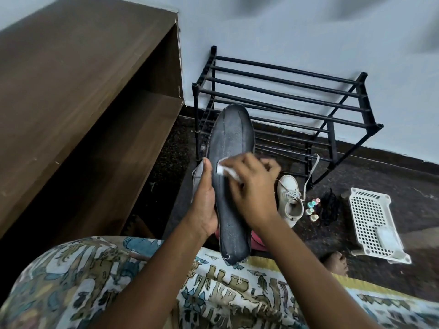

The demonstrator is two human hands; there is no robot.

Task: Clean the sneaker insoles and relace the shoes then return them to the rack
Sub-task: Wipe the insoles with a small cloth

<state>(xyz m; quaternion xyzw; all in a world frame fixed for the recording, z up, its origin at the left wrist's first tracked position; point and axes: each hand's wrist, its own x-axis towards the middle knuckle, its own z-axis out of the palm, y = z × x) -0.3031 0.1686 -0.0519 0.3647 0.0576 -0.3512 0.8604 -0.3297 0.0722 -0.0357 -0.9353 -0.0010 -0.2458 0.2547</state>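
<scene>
Cleaning step: left hand (204,205) gripped the dark-grey fabric insole (230,141), right hand (250,188) pinched a white wipe (224,170); twelve-o'clock toe end likely next.

The right hand (251,186) is covering most of the white cloth (222,168), and the fingers of the left hand (204,200) are disappearing behind the insole (229,143). A pink shape (255,243) is peeking out beneath, unidentifiable. The small pastel items (313,207) beside the sneaker (291,200) are looking too tiny to name.
</scene>
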